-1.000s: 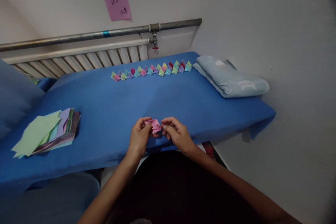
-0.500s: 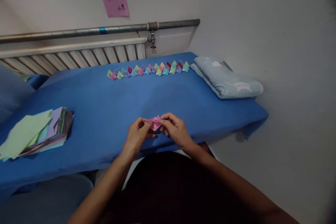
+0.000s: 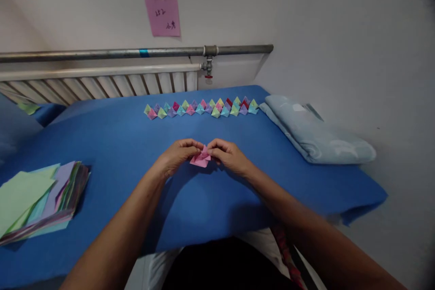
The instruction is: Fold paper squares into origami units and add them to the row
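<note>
A small folded pink paper piece point(image 3: 201, 159) is held between my two hands, over the blue-covered table point(image 3: 217, 217). My left hand point(image 3: 181, 153) pinches it at its left upper side, thumb and fingers closed. On the other side my right hand point(image 3: 228, 154) grips its right edge between thumb and fingers. The paper has a raised point at the top and a wider, flatter base. Beyond both hands, several small folded paper pieces point(image 3: 200, 108) in green, pink, purple, blue and red stand in two rows.
At the left lies a stack of coloured paper sheets point(image 3: 41, 201), pale green on top. A folded light-blue blanket point(image 3: 316, 133) rests at the right by the wall. Behind the table run a radiator point(image 3: 136, 82) and a metal pipe point(image 3: 102, 55). A pink note point(image 3: 163, 16) hangs on the wall.
My hands have moved forward over the table with the pink paper, which now shows a flat base below and a point above. The camera view has tilted and shifted.
</note>
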The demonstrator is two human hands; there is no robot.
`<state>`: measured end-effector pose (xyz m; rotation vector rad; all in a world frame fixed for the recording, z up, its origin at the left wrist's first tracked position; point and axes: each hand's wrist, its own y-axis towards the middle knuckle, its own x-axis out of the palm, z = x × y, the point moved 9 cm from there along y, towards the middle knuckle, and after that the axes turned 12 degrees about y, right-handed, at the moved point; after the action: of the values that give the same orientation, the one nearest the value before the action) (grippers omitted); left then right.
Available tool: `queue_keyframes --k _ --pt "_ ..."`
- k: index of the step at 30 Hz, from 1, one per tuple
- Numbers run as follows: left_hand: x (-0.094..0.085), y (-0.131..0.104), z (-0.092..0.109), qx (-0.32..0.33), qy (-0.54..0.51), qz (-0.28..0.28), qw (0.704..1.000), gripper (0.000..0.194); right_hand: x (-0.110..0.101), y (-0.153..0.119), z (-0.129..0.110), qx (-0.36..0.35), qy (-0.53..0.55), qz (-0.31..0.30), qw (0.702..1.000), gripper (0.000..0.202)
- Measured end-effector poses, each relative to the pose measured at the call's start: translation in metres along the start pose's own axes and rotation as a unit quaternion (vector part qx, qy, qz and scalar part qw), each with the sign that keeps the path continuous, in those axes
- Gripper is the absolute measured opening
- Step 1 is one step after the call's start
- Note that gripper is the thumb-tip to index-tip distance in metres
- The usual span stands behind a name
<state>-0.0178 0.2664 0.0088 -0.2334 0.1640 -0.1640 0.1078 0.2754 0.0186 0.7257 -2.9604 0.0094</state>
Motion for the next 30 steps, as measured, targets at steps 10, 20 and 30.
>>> queue_keyframes --k 10,20,30 --pt "-0.026 0.063 -0.023 0.008 -0.041 0.04 0.998 0.023 -0.007 0.082 0.035 0.064 0.02 -0.039 0.997 0.013" --pt "-0.047 0.059 -0.037 0.069 0.181 0.217 0.957 0.017 -0.028 0.078 0.048 0.02 -0.081 0.067 0.994 0.021" --pt "-0.036 0.05 -0.024 0.127 0.297 0.236 0.917 0.011 -0.008 0.076 0.038 -0.103 -0.4 0.025 0.91 0.01"
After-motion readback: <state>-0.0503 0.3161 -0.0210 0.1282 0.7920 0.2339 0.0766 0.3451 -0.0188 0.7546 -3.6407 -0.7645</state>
